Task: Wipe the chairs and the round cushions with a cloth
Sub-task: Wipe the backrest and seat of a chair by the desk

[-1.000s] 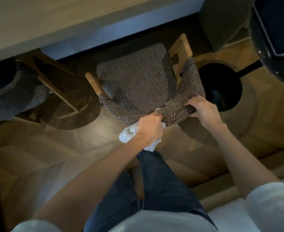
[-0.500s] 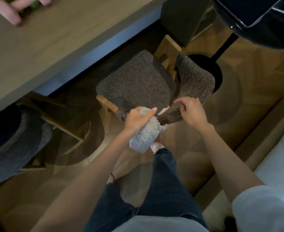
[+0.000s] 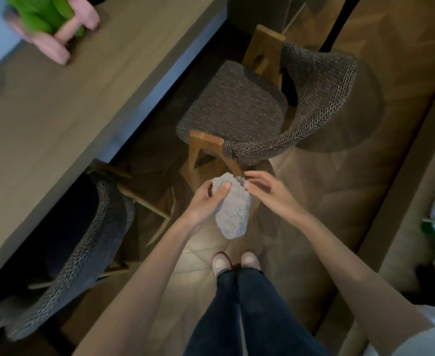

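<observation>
A person's left hand [image 3: 206,201] pinches a crumpled grey cloth [image 3: 233,214] near its top, thumb across the front. The right hand [image 3: 267,191] hovers just beside its upper edge, fingers loosely spread and holding nothing. Seemingly soft and light, it hangs limp near the woven chair [image 3: 237,109]; bunching it would likely give a firmer hold.

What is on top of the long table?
A blurred green and pink toy lies at the far end of the table. The frame edge cuts off its upper part, and the tabletop beyond the frame is unseen.
</observation>
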### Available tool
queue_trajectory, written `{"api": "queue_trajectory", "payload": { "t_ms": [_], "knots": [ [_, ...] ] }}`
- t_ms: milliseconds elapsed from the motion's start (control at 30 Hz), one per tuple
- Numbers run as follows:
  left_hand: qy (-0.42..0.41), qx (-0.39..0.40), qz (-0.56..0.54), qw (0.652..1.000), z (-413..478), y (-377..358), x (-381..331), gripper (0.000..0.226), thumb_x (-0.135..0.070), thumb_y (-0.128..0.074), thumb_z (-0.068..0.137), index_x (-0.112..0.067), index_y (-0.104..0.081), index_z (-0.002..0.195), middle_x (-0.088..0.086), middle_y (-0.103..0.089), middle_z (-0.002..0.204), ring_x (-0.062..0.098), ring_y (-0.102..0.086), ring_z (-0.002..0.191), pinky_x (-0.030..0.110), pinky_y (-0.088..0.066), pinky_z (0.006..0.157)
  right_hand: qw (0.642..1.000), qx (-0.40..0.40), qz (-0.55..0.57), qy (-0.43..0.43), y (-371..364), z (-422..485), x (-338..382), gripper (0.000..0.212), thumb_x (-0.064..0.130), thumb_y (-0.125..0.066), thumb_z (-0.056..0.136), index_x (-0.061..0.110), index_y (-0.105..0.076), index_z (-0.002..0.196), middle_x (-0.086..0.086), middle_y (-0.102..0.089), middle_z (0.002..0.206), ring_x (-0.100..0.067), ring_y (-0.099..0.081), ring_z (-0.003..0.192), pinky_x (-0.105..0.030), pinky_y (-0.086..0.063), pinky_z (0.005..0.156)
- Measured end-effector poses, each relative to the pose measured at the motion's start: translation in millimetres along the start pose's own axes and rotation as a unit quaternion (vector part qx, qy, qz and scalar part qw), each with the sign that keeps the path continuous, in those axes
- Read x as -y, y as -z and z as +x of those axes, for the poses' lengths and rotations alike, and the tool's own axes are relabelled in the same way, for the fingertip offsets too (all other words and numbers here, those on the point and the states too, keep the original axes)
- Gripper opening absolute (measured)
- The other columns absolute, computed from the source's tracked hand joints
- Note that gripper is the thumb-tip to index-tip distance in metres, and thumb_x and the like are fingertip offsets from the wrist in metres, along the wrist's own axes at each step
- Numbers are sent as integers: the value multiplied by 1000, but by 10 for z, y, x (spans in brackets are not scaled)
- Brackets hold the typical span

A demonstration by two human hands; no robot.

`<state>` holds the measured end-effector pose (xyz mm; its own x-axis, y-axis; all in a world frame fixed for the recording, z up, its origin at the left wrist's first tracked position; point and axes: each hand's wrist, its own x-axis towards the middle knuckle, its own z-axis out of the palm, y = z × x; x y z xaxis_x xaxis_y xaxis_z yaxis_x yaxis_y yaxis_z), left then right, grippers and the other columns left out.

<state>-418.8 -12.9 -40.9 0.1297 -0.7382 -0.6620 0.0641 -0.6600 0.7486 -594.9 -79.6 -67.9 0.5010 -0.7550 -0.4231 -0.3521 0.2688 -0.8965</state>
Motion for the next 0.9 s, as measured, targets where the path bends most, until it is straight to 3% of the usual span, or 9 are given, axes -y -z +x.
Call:
{"api": "queue_trajectory", "payload": {
  "t_ms": [100,167,333,400,533,667,733,833,900],
  "knots": [
    [2,-6,-14,1000,-53,19,156,43,-34,-64,89,-15,-46,124,4,-58,119,19,-60,110,40,-52,96,1000,14,-10,-8,-140,-84,-110,32,19,-65,89,27,-57,118,5,-68,104,-4,-62,102,-21,-48,90],
    [-4,-24,-5,1000,-5,23,264,45,-32,-68,86,-18,-46,123,1,-57,117,15,-60,107,35,-54,92,999,21,-27,2,-176,-103,-195,20,15,-65,89,21,-63,108,4,-69,98,-8,-64,95,-20,-51,82],
    [-72,-57,18,996,226,-50,467,35,-33,-69,84,-19,-55,112,-4,-60,109,10,-62,98,22,-55,80,999,-17,-46,21,-179,-25,-399,12,18,-59,93,13,-66,102,2,-68,94,-11,-64,90,-26,-53,77],
    [-98,-68,11,993,392,-79,536,30,-30,-69,84,-18,-58,109,-3,-61,108,11,-62,99,27,-55,84,997,-44,-44,42,-172,95,-482,13,18,-57,94,12,-63,104,4,-67,96,-6,-63,91,-25,-52,77],
    [-127,-100,3,987,931,-74,759,31,-27,-71,84,-16,-58,110,-3,-62,108,13,-61,102,34,-53,91,996,-63,-15,65,-199,486,-758,13,25,-52,97,23,-58,108,19,-62,99,9,-58,95,-11,-48,77],
    [-149,-112,-7,983,1634,63,1114,30,-29,-70,84,-19,-56,109,-7,-61,106,10,-62,100,30,-53,88,997,-62,18,48,-327,972,-1271,38,35,-67,86,36,-46,117,11,-60,109,2,-60,98,-18,-52,78],
    [-162,-110,-2,981,1980,149,1324,32,-32,-70,84,-20,-56,110,-8,-61,107,9,-62,99,26,-53,83,996,-72,-19,51,-412,1238,-1572,44,34,-74,80,33,-45,113,10,-57,110,-3,-61,94,-21,-53,77],
    [-196,-102,29,975,2477,268,1616,31,-35,-68,85,-23,-55,111,-7,-60,111,5,-61,100,25,-53,83,984,-96,-123,87,-522,1681,-1998,27,26,-73,82,19,-56,102,6,-60,104,-11,-60,84,-32,-51,73],
    [-239,-93,39,966,2756,344,1774,23,-32,-67,87,-27,-56,106,-13,-61,104,-4,-61,95,17,-52,76,964,-132,-187,132,-565,1967,-2221,17,23,-73,82,21,-60,94,8,-59,100,0,-55,76,-20,-44,71]
  ]
}}
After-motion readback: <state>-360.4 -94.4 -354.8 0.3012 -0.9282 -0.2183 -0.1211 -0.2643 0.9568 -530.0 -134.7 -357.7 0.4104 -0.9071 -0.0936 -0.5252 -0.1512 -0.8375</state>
